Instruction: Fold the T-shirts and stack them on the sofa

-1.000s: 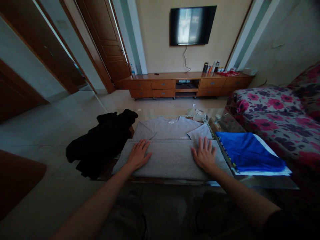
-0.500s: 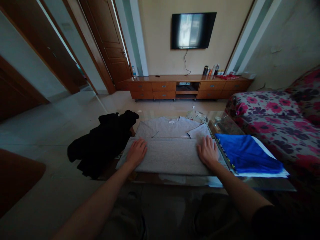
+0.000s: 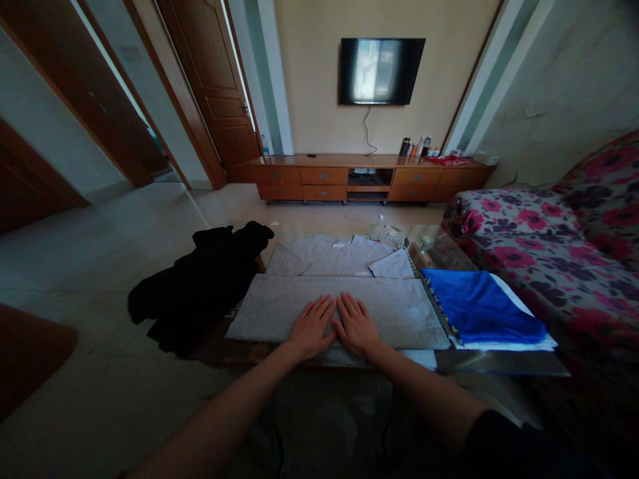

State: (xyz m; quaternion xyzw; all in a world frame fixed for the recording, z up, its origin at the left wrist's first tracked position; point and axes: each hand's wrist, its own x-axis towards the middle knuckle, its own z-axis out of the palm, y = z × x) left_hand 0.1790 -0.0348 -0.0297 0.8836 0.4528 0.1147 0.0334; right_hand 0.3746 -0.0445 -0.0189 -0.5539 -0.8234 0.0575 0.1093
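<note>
A grey T-shirt (image 3: 279,303) lies across the glass-topped table with its lower part folded up over the body. Its collar and both sleeves show at the far side. My left hand (image 3: 313,326) rests flat on the folded part, fingers stretched out and pointing away from me. Right beside it, my right hand (image 3: 356,324) also lies flat on the cloth, and the two hands nearly meet near the shirt's middle. Neither hand grips anything.
Black clothing (image 3: 200,286) is heaped at the table's left side. Blue folded cloth (image 3: 484,306) lies over white cloth on the right. A glass jar (image 3: 426,243) stands behind it on the glass tabletop (image 3: 519,363). A flowered sofa (image 3: 529,219) borders the right.
Both hands have slid inward from the two sides of the folded shirt to its middle and a little closer to me. The camera view has shifted slightly.
</note>
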